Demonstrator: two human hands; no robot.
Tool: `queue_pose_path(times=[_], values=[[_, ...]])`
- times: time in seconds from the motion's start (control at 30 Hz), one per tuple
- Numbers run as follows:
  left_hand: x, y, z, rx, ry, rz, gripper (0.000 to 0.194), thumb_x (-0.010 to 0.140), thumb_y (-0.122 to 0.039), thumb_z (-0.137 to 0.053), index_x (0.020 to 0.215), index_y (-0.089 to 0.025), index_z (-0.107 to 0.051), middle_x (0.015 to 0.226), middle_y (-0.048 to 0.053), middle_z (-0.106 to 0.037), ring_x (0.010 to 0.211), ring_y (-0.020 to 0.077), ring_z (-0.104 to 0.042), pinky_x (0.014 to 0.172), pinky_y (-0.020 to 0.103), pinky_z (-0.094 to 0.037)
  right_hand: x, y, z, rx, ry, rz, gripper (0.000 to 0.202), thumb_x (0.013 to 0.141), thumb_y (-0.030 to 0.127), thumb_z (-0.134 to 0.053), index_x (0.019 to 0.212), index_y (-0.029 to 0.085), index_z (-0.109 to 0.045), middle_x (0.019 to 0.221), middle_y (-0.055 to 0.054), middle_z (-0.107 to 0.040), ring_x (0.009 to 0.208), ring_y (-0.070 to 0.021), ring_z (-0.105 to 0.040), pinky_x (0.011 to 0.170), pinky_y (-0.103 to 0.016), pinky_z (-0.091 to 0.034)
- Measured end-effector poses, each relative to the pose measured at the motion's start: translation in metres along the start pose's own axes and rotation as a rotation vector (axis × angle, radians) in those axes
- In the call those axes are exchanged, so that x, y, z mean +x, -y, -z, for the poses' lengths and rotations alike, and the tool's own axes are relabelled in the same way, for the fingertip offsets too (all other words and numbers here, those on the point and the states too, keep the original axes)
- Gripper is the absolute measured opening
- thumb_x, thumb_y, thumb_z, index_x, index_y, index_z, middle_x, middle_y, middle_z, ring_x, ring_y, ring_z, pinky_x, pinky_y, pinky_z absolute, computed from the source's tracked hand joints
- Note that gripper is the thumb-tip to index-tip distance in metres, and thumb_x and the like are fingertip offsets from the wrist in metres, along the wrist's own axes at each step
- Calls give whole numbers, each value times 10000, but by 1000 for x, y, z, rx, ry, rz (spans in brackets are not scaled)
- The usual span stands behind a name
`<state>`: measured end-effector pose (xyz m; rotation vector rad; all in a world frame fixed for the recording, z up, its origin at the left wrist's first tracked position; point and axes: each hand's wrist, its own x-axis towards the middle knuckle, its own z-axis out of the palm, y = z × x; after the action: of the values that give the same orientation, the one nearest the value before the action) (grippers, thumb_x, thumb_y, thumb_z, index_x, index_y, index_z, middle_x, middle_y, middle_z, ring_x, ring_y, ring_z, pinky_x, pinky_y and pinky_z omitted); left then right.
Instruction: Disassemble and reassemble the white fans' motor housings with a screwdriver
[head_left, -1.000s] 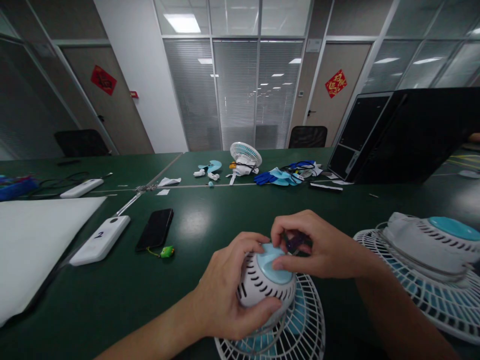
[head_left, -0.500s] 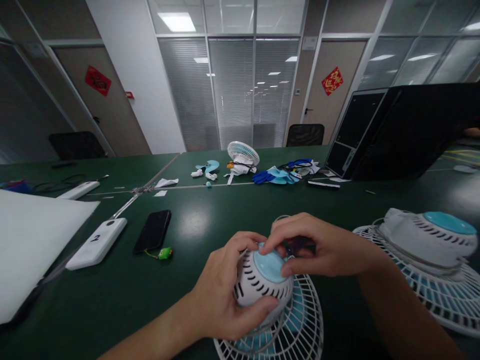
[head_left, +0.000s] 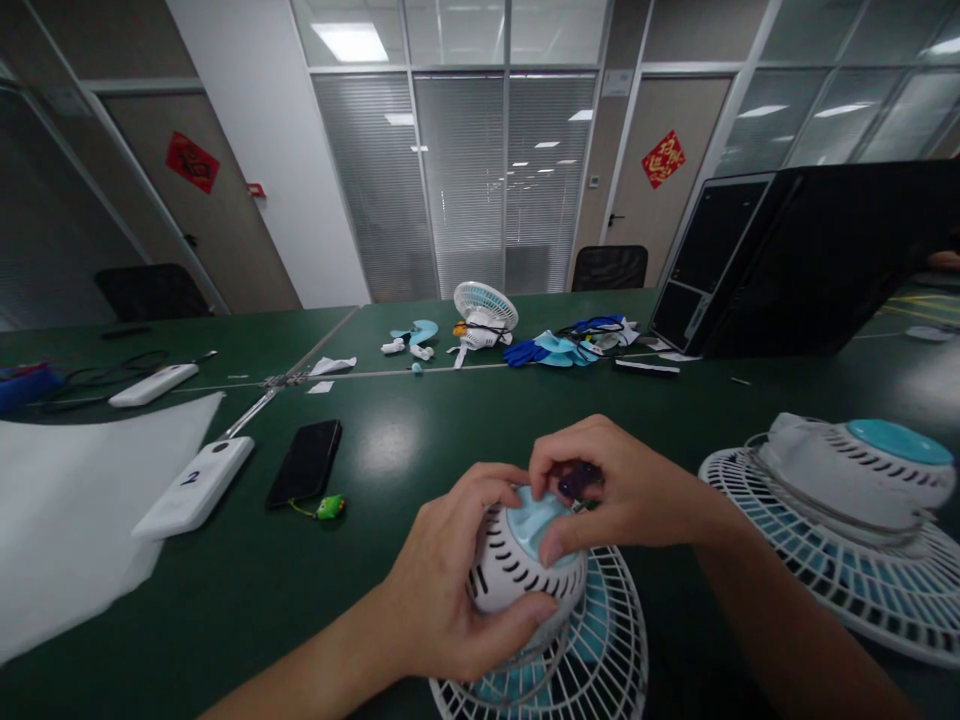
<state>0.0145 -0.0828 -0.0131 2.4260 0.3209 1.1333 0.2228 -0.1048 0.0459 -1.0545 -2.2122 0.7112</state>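
A small white fan lies face down in front of me, its slotted motor housing (head_left: 501, 572) upward and its wire grille (head_left: 611, 640) on the table. My left hand (head_left: 457, 575) wraps round the housing from the left, thumb along the near side. On top sits a round light-blue cap (head_left: 534, 525). My right hand (head_left: 611, 480) bends over it, index fingertip at its far edge and thumb on its right side. Tucked inside the curled right fingers is a dark purple object (head_left: 577, 480), mostly hidden; its kind does not show.
Another face-down fan (head_left: 847, 490) lies at right. At the back are a third fan (head_left: 484, 315), loose blue blades (head_left: 420, 332) and blue gloves (head_left: 525, 353). On the left lie a phone (head_left: 306, 465), a white power bank (head_left: 196, 485) and a white sheet (head_left: 82, 520). A large black case (head_left: 810, 260) stands back right.
My right fingers have shifted slightly left and closer together over the blue cap, exposing more of the purple object. My left hand stays put. The white sheet at left has changed shape and lies lower.
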Motion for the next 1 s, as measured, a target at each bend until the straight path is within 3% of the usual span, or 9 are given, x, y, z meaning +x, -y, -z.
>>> queue_pose_path(times=[0.1, 0.23, 0.37, 0.47, 0.6, 0.7, 0.87, 1.0], values=[[-1, 0, 0, -4, 0, 0, 446, 820, -392, -627, 1173, -216, -419, 1173, 134, -585, 1027, 269, -620, 808, 396, -525, -4, 1, 7, 52, 44, -24, 248, 760, 343, -781, 837, 146, -652, 683, 38, -592, 570, -60, -494, 490, -170, -353], [-3, 2, -1, 12, 2, 2, 487, 822, -396, -634, 1206, -222, -390, 1186, 138, -579, 1044, 277, -620, 815, 403, -529, -7, 6, 6, 69, 4, -47, 277, 733, 199, -746, 832, 182, -488, 641, 73, -551, 540, -56, -473, 468, -157, -355], [-4, 4, -3, -2, -15, -5, 512, 815, -407, -637, 1219, -221, -385, 1190, 131, -577, 1030, 270, -620, 822, 404, -526, -6, 9, -1, 51, 4, -44, 284, 739, 220, -712, 871, 196, -461, 590, 93, -521, 484, -58, -430, 443, -172, -325], [-3, 3, -3, -16, -14, -1, 510, 812, -402, -640, 1219, -220, -393, 1193, 129, -577, 1044, 273, -615, 836, 407, -525, -4, 11, -4, 11, -4, -50, 248, 751, 226, -672, 745, 208, -425, 557, 96, -457, 470, -57, -393, 458, -193, -305], [-1, 2, -2, -30, -1, -2, 505, 808, -383, -645, 1220, -224, -400, 1190, 123, -578, 1052, 271, -614, 846, 404, -529, -3, 15, -6, -232, -61, -15, 300, 751, 233, -639, 625, 203, -368, 543, 88, -380, 496, -65, -363, 561, -238, -307], [-1, 1, -1, -18, -9, -9, 492, 813, -386, -640, 1214, -218, -409, 1185, 131, -577, 1054, 279, -611, 835, 407, -531, -3, 17, -8, -306, -96, -32, 261, 748, 296, -656, 678, 207, -420, 576, 76, -427, 510, -81, -388, 540, -243, -286], [0, -1, 1, -12, -7, -12, 517, 816, -390, -645, 1243, -219, -411, 1140, 106, -591, 1020, 263, -619, 834, 385, -532, -3, 19, -11, -253, -89, 5, 116, 736, 173, -613, 828, 188, -543, 602, 80, -488, 496, -71, -433, 546, -223, -331], [1, 0, 1, -37, -7, -4, 509, 807, -379, -651, 1231, -220, -418, 1143, 101, -593, 1000, 250, -625, 828, 375, -530, -6, 16, -3, -147, -13, 51, 161, 782, 241, -696, 914, 159, -655, 665, 44, -559, 536, -73, -465, 552, -207, -371]])
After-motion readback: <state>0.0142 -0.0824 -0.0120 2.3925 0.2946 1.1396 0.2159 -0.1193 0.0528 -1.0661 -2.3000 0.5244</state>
